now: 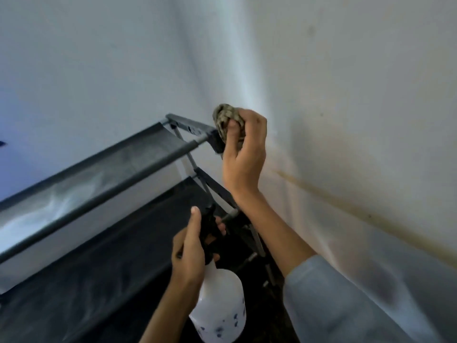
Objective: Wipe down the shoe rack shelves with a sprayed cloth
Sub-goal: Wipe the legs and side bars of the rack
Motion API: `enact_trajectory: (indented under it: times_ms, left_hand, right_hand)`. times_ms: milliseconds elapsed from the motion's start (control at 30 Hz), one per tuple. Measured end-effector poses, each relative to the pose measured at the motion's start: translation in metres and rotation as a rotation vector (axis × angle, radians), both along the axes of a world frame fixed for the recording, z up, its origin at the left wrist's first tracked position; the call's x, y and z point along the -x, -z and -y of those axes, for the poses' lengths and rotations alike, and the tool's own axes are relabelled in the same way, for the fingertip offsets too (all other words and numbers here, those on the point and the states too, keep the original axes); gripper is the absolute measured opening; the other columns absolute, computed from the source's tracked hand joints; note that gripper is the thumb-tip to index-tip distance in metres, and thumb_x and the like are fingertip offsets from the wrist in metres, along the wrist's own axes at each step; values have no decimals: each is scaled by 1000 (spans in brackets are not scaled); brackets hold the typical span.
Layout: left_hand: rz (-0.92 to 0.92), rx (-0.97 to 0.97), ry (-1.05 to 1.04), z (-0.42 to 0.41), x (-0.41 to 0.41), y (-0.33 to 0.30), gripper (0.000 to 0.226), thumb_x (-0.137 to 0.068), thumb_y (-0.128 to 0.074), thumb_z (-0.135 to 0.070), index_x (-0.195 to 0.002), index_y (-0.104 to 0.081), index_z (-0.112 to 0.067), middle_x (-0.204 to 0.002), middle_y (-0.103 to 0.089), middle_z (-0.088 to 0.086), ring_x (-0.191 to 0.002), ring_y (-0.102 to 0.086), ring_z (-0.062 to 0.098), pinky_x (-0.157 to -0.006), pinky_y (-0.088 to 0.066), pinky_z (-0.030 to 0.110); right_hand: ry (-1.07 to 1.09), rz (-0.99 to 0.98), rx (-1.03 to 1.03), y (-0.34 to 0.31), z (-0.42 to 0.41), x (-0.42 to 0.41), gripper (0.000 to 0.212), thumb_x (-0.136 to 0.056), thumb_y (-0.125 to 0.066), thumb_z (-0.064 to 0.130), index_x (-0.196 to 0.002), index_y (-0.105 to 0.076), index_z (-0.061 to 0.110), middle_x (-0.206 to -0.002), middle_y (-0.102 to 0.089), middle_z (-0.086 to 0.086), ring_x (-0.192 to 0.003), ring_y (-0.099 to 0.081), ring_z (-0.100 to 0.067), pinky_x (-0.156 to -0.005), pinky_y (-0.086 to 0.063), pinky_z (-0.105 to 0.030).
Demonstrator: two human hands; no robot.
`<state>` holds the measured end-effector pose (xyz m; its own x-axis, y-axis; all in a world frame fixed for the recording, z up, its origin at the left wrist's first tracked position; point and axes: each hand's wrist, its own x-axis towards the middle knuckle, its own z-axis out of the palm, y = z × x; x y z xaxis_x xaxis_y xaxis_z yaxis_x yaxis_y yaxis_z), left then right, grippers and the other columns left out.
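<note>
My right hand (243,154) holds a bunched grey patterned cloth (226,118) against the top right corner of the shoe rack (148,157), whose grey bars and dark fabric shelves run to the lower left. Lower down, my left hand (190,248) grips the black trigger head of a white spray bottle (220,305), thumb up, nozzle pointing up toward the cloth. The top shelf looks pale and dusty; the shelf below (103,256) is dark.
White walls meet in a corner right behind the rack. The right wall (358,144) has a brownish stain line running down to the right. The rack's lower right legs (257,241) stand close to that wall.
</note>
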<state>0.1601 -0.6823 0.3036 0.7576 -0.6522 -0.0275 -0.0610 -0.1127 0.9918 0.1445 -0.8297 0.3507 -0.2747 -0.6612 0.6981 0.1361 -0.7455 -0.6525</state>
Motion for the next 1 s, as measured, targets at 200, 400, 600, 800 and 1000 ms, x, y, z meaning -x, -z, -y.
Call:
enact_trajectory:
  times_ms: [200,400,600,800,1000]
  left_hand:
    - [-67,58,-72,-12,-12,-9,55,-89,-43,-62,-73,-78,-24,-80,-76,6,-73,-72,16,-57,-46,33]
    - [-41,92,-122,-32,-22,-16,56,-92,-42,-58,-73,-77,-18,-82,-75,9,-72,-70,15,-57,-43,32]
    - [-11,104,-233,-51,-31,-19,54,-93,-43,-54,-81,-75,-13,-79,-76,8,-74,-71,14,-64,-44,36]
    - [135,140,-325,-82,-33,-24,53,-87,-45,-56,-85,-74,-13,-79,-76,5,-77,-71,13,-58,-51,37]
    - [342,222,-378,-120,-22,-45,40,-79,-56,-44,-91,-68,-8,-81,-65,17,-63,-58,16,-45,-51,26]
  right_hand:
    - [-5,-346,51,82,-4,21,22,-95,-49,33,-112,-48,19,-110,-50,-8,-83,-56,-19,-59,-48,-26]
    - [-20,-933,-158,183,-4,62,25,-93,-59,20,-117,-62,15,-106,-58,-6,-82,-62,-27,-62,-52,-34]
    - [-449,-1114,-780,188,-9,91,28,-101,-37,32,-99,-60,16,-100,-65,-11,-94,-61,-26,-71,-42,-30]
    - [-1452,-311,-1387,122,-41,83,56,-87,-56,53,-62,-25,14,-42,-33,-6,-31,-34,-20,-41,-27,-23]
    - [-1415,-350,-1402,50,-76,77,37,-91,-59,32,-80,-72,-1,-75,-69,-15,-68,-63,-29,-68,-52,-36]
